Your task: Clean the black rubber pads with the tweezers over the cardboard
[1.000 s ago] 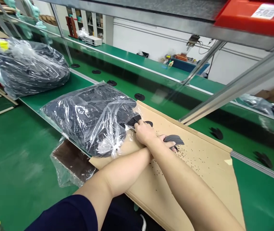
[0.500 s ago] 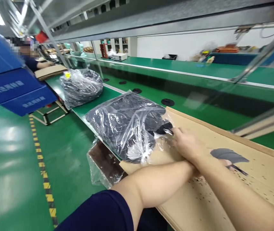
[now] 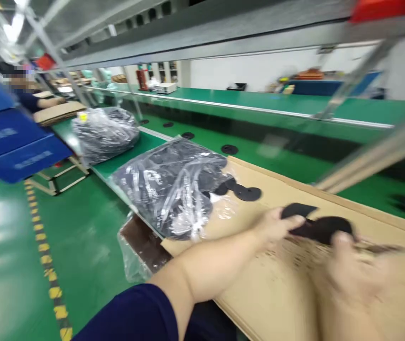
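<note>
My left hand [image 3: 275, 228] rests on the cardboard sheet [image 3: 280, 293] and pinches a flat black rubber piece [image 3: 296, 210] by its edge. Just to its right, my right hand [image 3: 353, 267] is blurred by motion, its thumb pressed on a second black piece [image 3: 326, 228] that overlaps the first. A clear plastic bag [image 3: 168, 182] full of the same black pieces lies at the left end of the cardboard. Two loose black discs [image 3: 247, 192] sit at its mouth.
A second filled plastic bag [image 3: 104, 132] lies further left on the green bench [image 3: 124, 158]. Single black discs [image 3: 229, 149] ride the green conveyor behind. Blue boxes [image 3: 13, 147] stand at left, a seated co-worker beyond. A bagged brown box [image 3: 141, 244] sits under the bench edge.
My right hand has pulled back from the bag's mouth to the right with a black piece, uncrossing from the left arm. The camera has swung left and now right again.
</note>
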Available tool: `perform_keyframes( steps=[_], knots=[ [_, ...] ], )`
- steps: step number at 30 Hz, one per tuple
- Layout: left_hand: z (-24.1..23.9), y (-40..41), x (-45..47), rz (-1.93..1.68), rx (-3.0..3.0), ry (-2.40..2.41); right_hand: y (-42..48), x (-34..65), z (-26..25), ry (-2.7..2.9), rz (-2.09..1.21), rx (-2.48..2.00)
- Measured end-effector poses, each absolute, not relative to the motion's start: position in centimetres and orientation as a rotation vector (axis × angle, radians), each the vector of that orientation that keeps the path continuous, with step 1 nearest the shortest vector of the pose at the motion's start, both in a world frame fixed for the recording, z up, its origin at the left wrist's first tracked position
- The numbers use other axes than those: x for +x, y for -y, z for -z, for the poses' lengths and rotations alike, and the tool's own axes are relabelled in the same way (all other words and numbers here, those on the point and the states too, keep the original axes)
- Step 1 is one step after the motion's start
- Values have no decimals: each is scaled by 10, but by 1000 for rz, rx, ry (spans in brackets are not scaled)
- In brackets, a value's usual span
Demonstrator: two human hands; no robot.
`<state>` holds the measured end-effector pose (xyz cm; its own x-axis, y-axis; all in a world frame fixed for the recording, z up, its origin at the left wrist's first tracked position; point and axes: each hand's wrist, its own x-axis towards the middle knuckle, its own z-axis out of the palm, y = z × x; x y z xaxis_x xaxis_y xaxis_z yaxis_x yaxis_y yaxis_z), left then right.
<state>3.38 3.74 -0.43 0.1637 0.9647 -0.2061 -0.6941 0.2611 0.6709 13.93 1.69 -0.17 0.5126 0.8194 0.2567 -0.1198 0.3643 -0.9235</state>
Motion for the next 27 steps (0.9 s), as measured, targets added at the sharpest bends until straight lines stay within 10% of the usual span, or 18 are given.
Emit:
perform_keyframes(
  steps=[27],
  knots=[
    [0, -19, 31, -1374, 824, -710, -7, 150, -5, 945, -1060, -1053]
  ],
)
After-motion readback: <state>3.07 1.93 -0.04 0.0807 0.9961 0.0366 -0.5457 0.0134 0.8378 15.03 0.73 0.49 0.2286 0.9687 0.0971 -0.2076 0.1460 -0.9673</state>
